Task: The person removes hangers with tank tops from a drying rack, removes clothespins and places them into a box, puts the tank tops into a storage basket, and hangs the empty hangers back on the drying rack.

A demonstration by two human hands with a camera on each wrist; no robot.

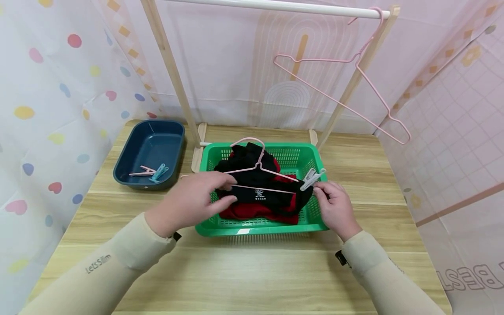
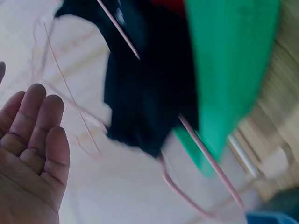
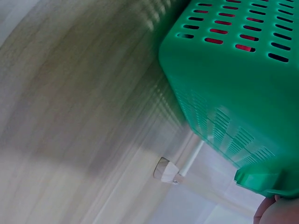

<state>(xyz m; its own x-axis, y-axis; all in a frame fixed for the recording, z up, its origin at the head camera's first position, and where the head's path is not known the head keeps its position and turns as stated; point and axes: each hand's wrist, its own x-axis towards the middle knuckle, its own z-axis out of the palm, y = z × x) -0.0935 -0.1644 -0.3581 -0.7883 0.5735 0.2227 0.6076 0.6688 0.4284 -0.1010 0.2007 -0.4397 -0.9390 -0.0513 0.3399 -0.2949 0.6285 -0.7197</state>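
A pink hanger [image 1: 258,166] lies over the green basket [image 1: 252,230], its hook pointing away from me. Around it hangs a black garment [image 1: 271,197] with a white printed label. A grey-white clothespin [image 1: 312,178] is clipped at the garment's right shoulder. My right hand [image 1: 336,210] pinches the garment's edge just beside that clothespin. My left hand [image 1: 193,199] hovers at the hanger's left side with thumb and fingers apart; in the left wrist view its fingers [image 2: 37,121] are loosely extended, apart from the hanger. The right wrist view mostly shows the basket's outside.
Red and black clothes [image 1: 256,212] lie in the basket. At left, a dark blue basin [image 1: 147,146] holds a pink clothespin [image 1: 141,172] and blue ones [image 1: 159,173]. Behind stands a wooden rack with a white rod [image 1: 275,5]; another pink hanger [image 1: 342,103] hangs at its right end.
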